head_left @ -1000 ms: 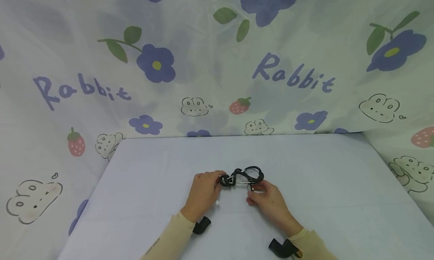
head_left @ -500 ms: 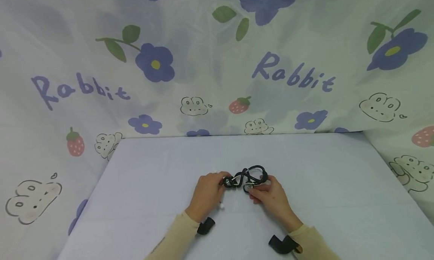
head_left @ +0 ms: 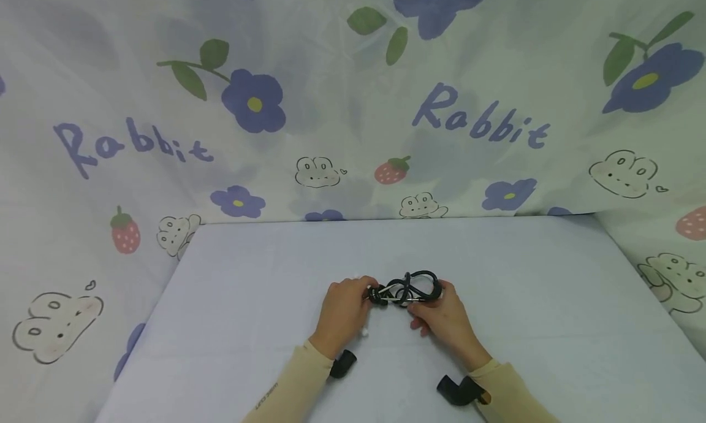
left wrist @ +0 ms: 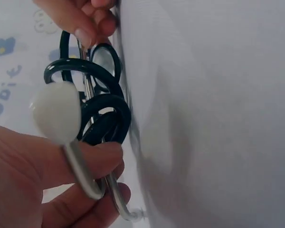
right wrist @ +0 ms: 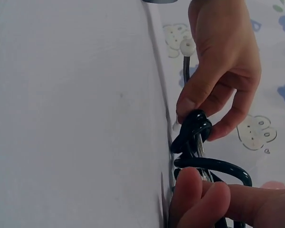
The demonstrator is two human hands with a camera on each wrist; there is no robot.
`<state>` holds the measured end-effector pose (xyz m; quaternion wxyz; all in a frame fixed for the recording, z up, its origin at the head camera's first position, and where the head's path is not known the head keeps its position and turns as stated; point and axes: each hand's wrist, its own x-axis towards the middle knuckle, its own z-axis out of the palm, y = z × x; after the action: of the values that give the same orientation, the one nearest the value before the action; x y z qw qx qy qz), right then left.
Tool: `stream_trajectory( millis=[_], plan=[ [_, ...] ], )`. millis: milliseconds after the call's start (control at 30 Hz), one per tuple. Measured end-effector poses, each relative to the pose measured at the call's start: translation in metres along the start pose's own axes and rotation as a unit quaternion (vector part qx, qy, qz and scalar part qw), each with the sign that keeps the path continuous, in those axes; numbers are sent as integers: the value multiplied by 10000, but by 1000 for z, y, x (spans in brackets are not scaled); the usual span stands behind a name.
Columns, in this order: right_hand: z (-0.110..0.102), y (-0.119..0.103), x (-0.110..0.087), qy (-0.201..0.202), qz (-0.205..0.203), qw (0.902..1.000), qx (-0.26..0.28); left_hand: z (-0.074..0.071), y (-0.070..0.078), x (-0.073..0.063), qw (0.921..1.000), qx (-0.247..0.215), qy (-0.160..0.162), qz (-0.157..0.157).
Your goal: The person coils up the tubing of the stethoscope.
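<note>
A stethoscope (head_left: 406, 286) with black tubing wound in loops around its metal ear tubes is held just over the white table. My left hand (head_left: 343, 312) grips its left end, the thumb pressed on the coiled tubing in the left wrist view. A white ear tip (left wrist: 57, 112) sticks out past that hand on a bent metal tube. At the other end, my right hand (head_left: 445, 316) pinches the looped tubing between thumb and fingers. The round chest piece (left wrist: 104, 66) lies among the loops near the right fingertips. Fingers hide part of the tubing.
The white-covered table (head_left: 265, 276) spreads around both hands. Behind and beside it hangs a printed curtain (head_left: 342, 116) with flowers, strawberries and rabbits. Black curved wrist mounts (head_left: 460, 390) sit at both sleeves.
Both hands and the stethoscope have shifted slightly to the right. The chest piece, hanging below the tubing by the right fingers, has been moved up among the loops.
</note>
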<state>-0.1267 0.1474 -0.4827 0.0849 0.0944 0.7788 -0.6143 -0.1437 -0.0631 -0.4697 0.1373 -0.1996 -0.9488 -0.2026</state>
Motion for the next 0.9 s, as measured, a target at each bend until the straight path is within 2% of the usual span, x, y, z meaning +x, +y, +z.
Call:
stream_trajectory(
  millis=[133,233,367,533,633,900],
  plan=[
    [-2,-1,1,-112,75,9998,171,1,0,-2,9999,68,104,111],
    [-3,-2,0,-185,-12,9998,12,0,0,-3,9998,-134,70,90],
    [-7,-4,-2,-231,-102,9981,-570,-5,-2,-2,9973,-723,-115,-52],
    [-13,-6,-3,-102,-204,9900,-1390,-9,-3,-2,9910,-1291,-340,-134],
    [-14,-6,-3,-54,-277,9863,-1623,-10,-4,-2,9888,-1410,-460,-190],
    [-16,-6,-1,-11,-298,9843,-1740,-13,-4,-3,9865,-1470,-661,-280]
  ],
)
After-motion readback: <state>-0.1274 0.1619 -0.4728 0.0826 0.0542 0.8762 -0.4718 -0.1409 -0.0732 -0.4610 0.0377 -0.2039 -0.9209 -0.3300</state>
